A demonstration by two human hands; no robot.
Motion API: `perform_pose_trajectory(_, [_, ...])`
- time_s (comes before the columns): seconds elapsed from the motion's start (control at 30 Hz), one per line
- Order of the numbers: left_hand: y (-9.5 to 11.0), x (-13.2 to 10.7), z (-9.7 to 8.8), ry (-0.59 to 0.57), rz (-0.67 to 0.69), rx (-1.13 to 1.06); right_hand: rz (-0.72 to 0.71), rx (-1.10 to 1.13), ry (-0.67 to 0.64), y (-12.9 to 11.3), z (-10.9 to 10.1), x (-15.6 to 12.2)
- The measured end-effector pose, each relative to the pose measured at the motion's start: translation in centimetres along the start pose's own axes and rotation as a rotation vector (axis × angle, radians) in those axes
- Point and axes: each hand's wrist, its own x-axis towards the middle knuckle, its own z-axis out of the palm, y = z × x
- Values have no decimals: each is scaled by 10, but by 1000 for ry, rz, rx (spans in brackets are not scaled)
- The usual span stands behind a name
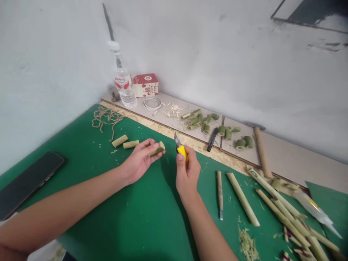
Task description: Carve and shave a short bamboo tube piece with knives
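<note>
My left hand point(144, 159) is closed around a short piece of green bamboo point(161, 147), its pale cut end facing up and right. In my right hand point(187, 170) is a yellow utility knife point(181, 149) with its blade out, pointing up and away from me. A gap separates the blade from the bamboo piece. Just beyond my left hand, two pale bamboo tubes point(119, 140) lie on the green mat point(152, 217). Right of my right hand rests a wooden-handled chisel point(220, 195), beside a longer bamboo stick point(243, 198).
Along the wall, a ledge holds a water bottle point(125, 87), red-and-white box point(146, 85), tape roll point(152, 103), cut bamboo pieces point(193, 121), black marker point(212, 139) and hammer point(262, 152). Twine point(107, 117) and a phone point(29, 183) lie left; bamboo stalks point(288, 217) and a glue bottle point(317, 209) right.
</note>
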Motion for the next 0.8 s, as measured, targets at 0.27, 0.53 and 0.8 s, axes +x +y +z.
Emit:
perform_pose_trajectory(0.27, [-11,-5,-2,-87,-23,103,-45,-17,-18,3,1,-2])
perform_pose_trajectory(0.53, [-8,-15,3,-133,55,143,-87,-57,-83,1,-6,-1])
perform_pose_trajectory(0.8, [-10,-14,-2,-103,186,291,-199,-29,-230,0,-10,3])
